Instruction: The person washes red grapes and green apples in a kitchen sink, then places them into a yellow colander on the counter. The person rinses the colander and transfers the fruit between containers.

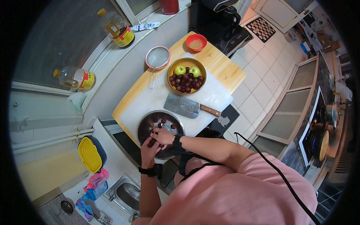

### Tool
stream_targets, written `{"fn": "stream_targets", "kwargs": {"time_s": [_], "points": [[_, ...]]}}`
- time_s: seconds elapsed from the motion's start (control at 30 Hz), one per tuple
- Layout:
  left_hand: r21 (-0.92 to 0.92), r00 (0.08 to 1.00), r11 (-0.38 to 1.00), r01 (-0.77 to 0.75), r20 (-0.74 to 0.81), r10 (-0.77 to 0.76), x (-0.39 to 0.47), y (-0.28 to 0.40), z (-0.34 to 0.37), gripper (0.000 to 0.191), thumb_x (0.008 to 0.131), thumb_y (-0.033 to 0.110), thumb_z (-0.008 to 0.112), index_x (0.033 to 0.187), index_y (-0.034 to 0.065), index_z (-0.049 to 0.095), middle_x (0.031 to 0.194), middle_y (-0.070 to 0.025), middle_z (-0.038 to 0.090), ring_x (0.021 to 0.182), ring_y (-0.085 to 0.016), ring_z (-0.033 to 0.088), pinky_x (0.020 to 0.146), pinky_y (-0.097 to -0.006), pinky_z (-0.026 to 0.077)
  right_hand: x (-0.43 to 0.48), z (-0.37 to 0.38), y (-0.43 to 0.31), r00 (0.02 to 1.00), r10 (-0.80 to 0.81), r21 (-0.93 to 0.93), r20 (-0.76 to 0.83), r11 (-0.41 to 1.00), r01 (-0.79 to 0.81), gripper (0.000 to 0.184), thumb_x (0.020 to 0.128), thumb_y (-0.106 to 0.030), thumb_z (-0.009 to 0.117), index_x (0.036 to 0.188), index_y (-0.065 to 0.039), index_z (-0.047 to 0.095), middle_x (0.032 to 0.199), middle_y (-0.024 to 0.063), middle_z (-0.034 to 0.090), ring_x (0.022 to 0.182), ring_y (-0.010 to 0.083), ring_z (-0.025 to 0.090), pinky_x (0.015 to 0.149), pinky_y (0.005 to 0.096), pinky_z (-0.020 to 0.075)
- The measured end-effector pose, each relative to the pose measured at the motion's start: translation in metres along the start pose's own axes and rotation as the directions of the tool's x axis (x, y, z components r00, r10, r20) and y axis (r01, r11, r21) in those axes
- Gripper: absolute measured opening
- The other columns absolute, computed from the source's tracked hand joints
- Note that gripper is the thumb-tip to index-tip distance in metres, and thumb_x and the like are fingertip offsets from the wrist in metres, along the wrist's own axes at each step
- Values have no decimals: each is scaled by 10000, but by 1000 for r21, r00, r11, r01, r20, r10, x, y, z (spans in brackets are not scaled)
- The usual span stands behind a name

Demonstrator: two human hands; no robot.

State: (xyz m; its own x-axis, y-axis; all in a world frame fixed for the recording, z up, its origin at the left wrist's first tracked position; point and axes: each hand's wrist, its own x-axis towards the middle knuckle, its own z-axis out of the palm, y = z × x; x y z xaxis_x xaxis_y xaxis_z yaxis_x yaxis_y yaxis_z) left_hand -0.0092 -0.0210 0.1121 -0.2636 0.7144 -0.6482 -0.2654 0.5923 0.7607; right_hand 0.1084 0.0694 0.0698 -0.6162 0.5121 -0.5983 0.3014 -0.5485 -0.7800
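Both hands are inside a steel bowl [180, 126] on the near end of a white cutting board [135, 104]. My left hand [148, 153] cups a small cluster of red grapes [153, 143]. The fingertips of my right hand [164, 136] are bent together at the cluster's upper side, almost touching the left fingers; what they pinch is hidden. Several loose grapes [173, 126] lie in the bowl. Beyond the bowl rests a cleaver [184, 106] with a wooden handle. Farther back, a yellow-brown bowl [170, 84] holds more grapes and two green apples [180, 70].
A mesh strainer [158, 57] and a red bowl [196, 39] with powdery contents stand on the wooden table [222, 66]. Oil bottles [123, 38] line the windowsill. A sink [126, 194] and yellow basket [89, 154] are left; a stove [312, 135] is far right.
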Motion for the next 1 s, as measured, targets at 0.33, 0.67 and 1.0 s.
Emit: {"fn": "stream_targets", "kwargs": {"time_s": [0.33, 0.67, 1.0], "points": [[275, 941, 900, -339, 101, 323, 13, 65, 57, 402, 922, 27, 647, 1313, -45, 585, 1106, -77, 676, 926, -117, 646, 763, -254, 539, -24, -69, -65, 935, -350, -76, -58, 935, 346, 359, 1007, -296, 547, 1134, 32, 621, 1062, 322, 616, 878, 435, 666, 763, 461, 543], [245, 900, 866, -436, 105, 423, 175, 62, 230, 425, 899, 8, 686, 1315, 1, 595, 1165, -91, 656, 1059, -199, 649, 894, -319, 547, 9, -267, -88, 879, -359, -425, -313, 881, 209, 387, 975, -329, 565, 1147, 11, 628, 1090, 296, 625, 1103, 460, 539, 987, 475, 440], [473, 838, 738, -481, 0, 546, 181, 52, 245, 662, 817, -49, 688, 1440, 53, 489, 1515, -271, 295, 1372, -429, 398, 1130, -426, 387, 36, -309, -92, 841, -413, -514, -350, 835, 197, 366, 908, -222, 630, 1217, -26, 641, 1213, 233, 618, 1201, 413, 521, 1046, 419, 443]]}}
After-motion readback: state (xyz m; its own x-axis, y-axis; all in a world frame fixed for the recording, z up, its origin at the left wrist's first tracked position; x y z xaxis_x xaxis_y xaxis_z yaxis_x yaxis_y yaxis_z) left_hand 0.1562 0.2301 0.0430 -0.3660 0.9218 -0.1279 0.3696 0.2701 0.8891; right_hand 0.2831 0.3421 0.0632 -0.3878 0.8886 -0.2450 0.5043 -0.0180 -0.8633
